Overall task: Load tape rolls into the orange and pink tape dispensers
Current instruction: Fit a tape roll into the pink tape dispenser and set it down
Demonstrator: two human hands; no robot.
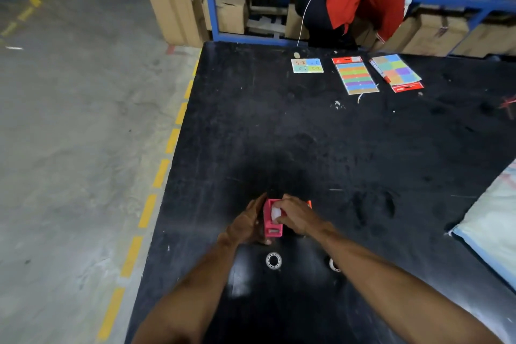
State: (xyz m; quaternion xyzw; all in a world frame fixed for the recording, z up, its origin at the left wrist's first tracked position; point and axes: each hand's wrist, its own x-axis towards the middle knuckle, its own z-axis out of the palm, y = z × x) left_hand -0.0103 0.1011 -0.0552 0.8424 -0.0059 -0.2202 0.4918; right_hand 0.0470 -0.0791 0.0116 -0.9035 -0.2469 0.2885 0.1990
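Far left is bare concrete floor (69, 120) with dashed yellow line (156, 179) along the table edge. Black table (307, 134) fills the rest. Near centre, left hand (247, 225) cups the left side of the pink dispenser (272, 220), thumb and fingers wrapped on it, bracing it upright on the table. Dispenser's long axis runs near-to-far, cutter end toward the person, open slot on top. Right hand (296, 218) comes in from the right, fingers pinched on a white tape roll (276, 213) that sits at the slot, partly in; whether it's fully seated on the hub I cannot tell. Key relation: roll is directly over the dispenser's cavity, between both hands, right hand is the one doing the pushing down. Just behind the right hand a sliver of orange dispenser (309, 204) shows, mostly hidden. Nearer the person, a loose tape roll (273, 260) lies flat, and another roll (334, 264) is to its right, partly hidden by the right forearm. Far right: coloured sticker sheets (357, 78), a white sack (491, 232) at the edge.
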